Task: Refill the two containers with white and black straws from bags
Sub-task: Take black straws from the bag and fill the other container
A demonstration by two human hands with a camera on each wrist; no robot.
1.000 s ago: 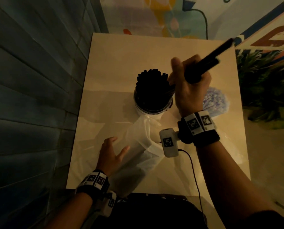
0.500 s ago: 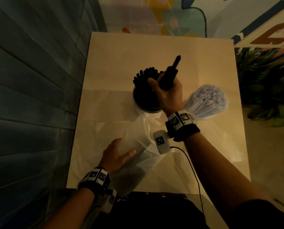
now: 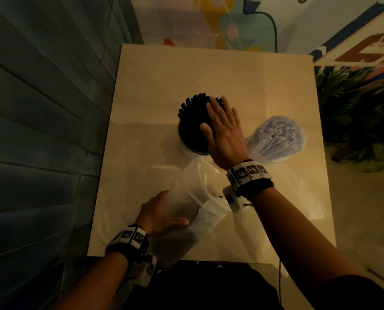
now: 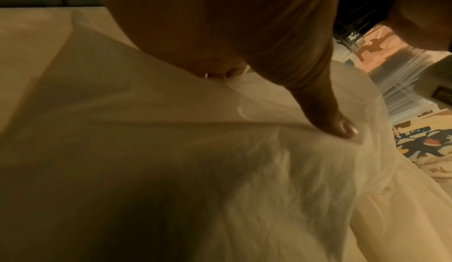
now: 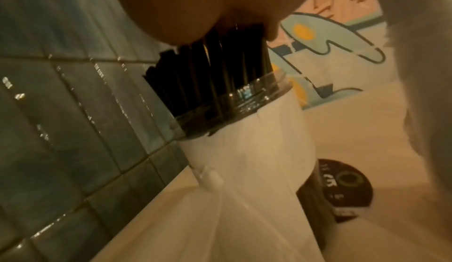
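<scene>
A clear container (image 3: 187,146) (image 5: 244,131) with a white label stands mid-table, packed with upright black straws (image 3: 193,115) (image 5: 215,77). My right hand (image 3: 222,128) lies flat on the straw tops, fingers straight. To its right a second container holds white straws (image 3: 278,135). Near the front, a limp translucent plastic bag (image 3: 197,202) (image 4: 269,160) lies on the table. My left hand (image 3: 162,213) rests on it with fingers spread; the thumb (image 4: 342,125) presses the plastic.
The beige table (image 3: 209,74) stands against a dark tiled wall (image 3: 41,108) on the left. A painted wall is behind and green plants (image 3: 354,113) are at the right. A black round lid (image 5: 342,187) lies beside the container. A cable hangs from my right wrist.
My right hand held a bunch of black straws, lowered them into the container, let go, and now lies flat on the straw tops. My left hand moved slightly onto the bag.
</scene>
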